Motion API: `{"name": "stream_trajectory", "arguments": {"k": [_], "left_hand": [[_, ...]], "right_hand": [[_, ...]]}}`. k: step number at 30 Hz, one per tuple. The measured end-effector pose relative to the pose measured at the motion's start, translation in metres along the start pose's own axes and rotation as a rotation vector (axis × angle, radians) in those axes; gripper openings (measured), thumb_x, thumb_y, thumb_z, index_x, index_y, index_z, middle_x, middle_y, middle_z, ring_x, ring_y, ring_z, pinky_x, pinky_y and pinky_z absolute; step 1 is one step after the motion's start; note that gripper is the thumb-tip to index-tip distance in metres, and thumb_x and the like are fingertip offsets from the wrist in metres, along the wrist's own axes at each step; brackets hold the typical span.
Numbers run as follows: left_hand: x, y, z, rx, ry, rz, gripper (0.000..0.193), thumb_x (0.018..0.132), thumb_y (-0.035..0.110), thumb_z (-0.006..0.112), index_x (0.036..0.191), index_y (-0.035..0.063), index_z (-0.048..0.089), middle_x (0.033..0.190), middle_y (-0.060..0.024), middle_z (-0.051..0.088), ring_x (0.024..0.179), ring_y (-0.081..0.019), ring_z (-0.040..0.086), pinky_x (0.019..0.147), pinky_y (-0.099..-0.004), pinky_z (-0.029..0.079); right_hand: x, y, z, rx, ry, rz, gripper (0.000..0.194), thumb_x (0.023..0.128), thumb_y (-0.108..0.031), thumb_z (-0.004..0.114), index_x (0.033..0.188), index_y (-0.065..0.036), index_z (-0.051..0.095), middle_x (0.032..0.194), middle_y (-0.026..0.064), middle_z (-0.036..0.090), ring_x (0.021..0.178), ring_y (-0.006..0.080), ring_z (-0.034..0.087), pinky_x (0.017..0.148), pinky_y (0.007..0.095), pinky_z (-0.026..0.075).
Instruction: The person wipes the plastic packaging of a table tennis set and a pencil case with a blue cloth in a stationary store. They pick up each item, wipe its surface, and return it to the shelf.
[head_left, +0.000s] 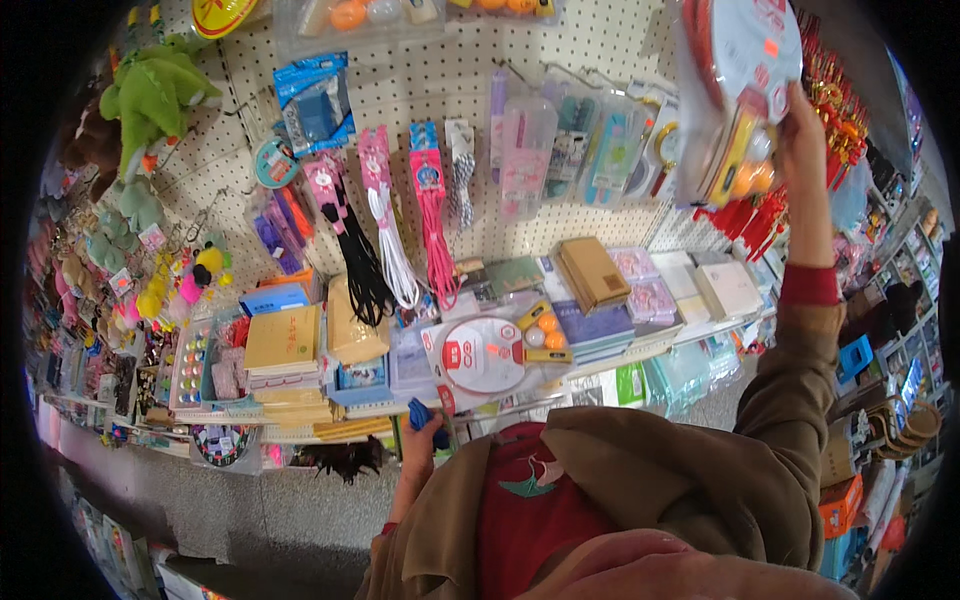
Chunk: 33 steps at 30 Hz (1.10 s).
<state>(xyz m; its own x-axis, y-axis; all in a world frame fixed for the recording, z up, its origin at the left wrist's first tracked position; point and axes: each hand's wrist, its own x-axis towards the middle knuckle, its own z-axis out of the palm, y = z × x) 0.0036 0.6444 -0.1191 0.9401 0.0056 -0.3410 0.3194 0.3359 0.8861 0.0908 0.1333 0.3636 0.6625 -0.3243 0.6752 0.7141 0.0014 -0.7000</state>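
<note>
At the upper right my right hand (804, 131) grips the edge of a packaged table tennis set (750, 60). Its clear pack shows a round bat, with orange and white balls below. In my left hand (421, 439), low in front of the shelf, is a crumpled blue thing (420, 412), possibly a cloth. A second table tennis set (484, 356) lies flat on the shelf goods, to the right of my left hand and above it in the view. Notebooks (592, 326) and a brown book (592, 274) are stacked beside this second set.
Skipping ropes (427, 225) and plastic pencil cases (525, 150) hang from the pegboard (405, 82). Yellow notebooks (281, 337) are piled on the shelf. A green plush toy (154, 97) hangs at the left, red tasselled ornaments (757, 221) at the right.
</note>
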Motion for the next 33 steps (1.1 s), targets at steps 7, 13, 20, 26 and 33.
{"name": "stream_trajectory", "arguments": {"k": [7, 13, 20, 26, 33], "left_hand": [[-0.011, 0.076, 0.034, 0.209, -0.143, 0.085, 0.026, 0.089, 0.026, 0.063, 0.091, 0.0001, 0.061, 0.078, -0.0057, 0.064, 0.07, -0.0145, 0.062, 0.066, -0.0287, 0.05], [-0.002, 0.109, 0.081, 0.205, -0.334, 0.229, 0.055, 0.096, 0.051, 0.043, 0.087, -0.0002, 0.061, 0.08, -0.0103, 0.064, 0.072, -0.0185, 0.06, 0.068, -0.0312, 0.048], [-0.005, 0.112, 0.121, 0.146, -0.533, 0.301, 0.039, 0.096, 0.007, 0.05, 0.134, 0.0034, 0.041, 0.103, -0.0078, 0.059, 0.085, -0.0153, 0.062, 0.076, -0.0266, 0.049], [-0.014, 0.118, 0.134, 0.332, -0.641, 0.206, 0.056, 0.081, 0.008, 0.073, 0.131, 0.004, 0.047, 0.106, -0.0012, 0.059, 0.089, -0.0079, 0.057, 0.078, -0.0265, 0.049], [-0.017, 0.157, 0.161, 0.547, -0.753, 0.238, 0.046, 0.082, 0.016, 0.075, 0.121, 0.0014, 0.056, 0.104, -0.0028, 0.063, 0.094, -0.0091, 0.057, 0.082, -0.0266, 0.049]], "right_hand": [[-0.188, 0.106, 0.043, -0.256, -0.011, 0.05, 0.024, 0.086, -0.013, 0.062, 0.106, 0.001, 0.058, 0.097, 0.0031, 0.062, 0.085, 0.0085, 0.057, 0.077, 0.0225, 0.046], [-0.265, 0.136, 0.072, -0.174, -0.078, 0.193, 0.036, 0.081, -0.005, 0.065, 0.113, 0.003, 0.052, 0.101, 0.0053, 0.061, 0.09, 0.0104, 0.058, 0.081, 0.0243, 0.047], [-0.288, 0.143, 0.068, -0.167, -0.137, 0.179, 0.042, 0.078, -0.004, 0.071, 0.114, 0.002, 0.051, 0.102, 0.0061, 0.061, 0.09, 0.0106, 0.059, 0.08, 0.0247, 0.048], [-0.292, 0.153, 0.061, -0.154, -0.121, 0.25, 0.039, 0.078, -0.008, 0.073, 0.111, 0.001, 0.053, 0.099, 0.005, 0.062, 0.088, 0.0095, 0.058, 0.078, 0.0244, 0.047], [-0.289, 0.158, 0.05, -0.11, -0.111, 0.321, 0.035, 0.079, -0.011, 0.073, 0.107, 0.001, 0.055, 0.095, 0.0034, 0.062, 0.085, 0.0088, 0.057, 0.077, 0.024, 0.047]]}}
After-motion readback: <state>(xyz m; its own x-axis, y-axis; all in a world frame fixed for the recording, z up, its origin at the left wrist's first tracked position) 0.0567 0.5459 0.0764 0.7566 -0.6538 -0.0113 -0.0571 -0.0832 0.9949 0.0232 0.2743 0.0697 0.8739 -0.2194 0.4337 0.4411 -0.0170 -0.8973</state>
